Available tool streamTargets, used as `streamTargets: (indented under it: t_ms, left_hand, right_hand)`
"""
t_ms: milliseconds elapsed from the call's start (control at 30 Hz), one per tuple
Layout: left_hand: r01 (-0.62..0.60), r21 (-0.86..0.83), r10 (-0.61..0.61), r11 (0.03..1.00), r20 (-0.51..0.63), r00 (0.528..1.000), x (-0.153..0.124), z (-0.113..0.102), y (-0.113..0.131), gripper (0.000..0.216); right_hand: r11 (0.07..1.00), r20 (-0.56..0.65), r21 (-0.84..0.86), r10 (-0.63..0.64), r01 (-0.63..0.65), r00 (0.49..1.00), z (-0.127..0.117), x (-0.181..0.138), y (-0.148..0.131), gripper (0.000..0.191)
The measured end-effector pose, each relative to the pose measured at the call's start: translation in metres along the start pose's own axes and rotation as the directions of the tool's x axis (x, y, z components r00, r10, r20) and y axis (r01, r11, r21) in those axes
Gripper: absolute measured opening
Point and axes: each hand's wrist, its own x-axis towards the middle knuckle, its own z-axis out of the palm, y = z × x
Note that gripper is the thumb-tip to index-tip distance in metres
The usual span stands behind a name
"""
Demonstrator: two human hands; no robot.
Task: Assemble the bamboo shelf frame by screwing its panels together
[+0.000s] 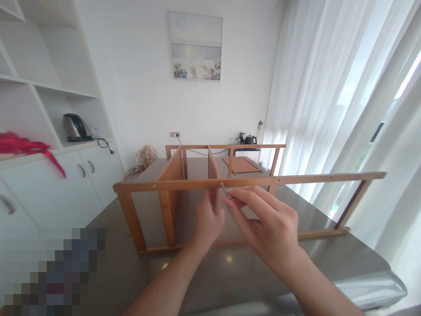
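Observation:
A brown wooden shelf frame (305, 178) lies on its side on the grey table (105, 237), its long rails running left to right. Two panels stand across it: one wide panel (171, 173) at left and another shelf panel (213, 163) near the middle. My left hand (208, 217) is closed around the near end of the middle panel, just below the upper front rail. With its fingertips, my right hand (266, 215) pinches a thin metal hex key (225, 189), whose tip meets that rail above the panel. A screw head (154, 186) shows in the rail at left.
A flat wooden panel (243, 165) lies at the table's far end. Dried plants (147, 156) are at the far left corner, and clear plastic wrap (371, 287) at the near right. White cabinets (66, 175) holding a kettle (75, 127) line the left; curtains (329, 87) hang at right.

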Motion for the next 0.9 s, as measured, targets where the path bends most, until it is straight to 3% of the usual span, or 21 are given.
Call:
streamTargets:
  t_ms: [367,900]
  left_hand:
    - [-0.051,0.201,0.048,0.978,0.019,0.999,0.0025,-0.0016,0.0012,0.013]
    - [-0.05,0.203,0.044,0.978,0.035,0.998,0.0043,0.0003,0.001,0.016]
  right_hand:
    - [0.998,0.016,-0.059,-0.009,0.01,1.0,-0.0023,0.0042,-0.005,0.007]
    - [0.998,0.043,-0.066,0.003,0.0,0.999,-0.0031,0.0063,-0.0071,0.009]
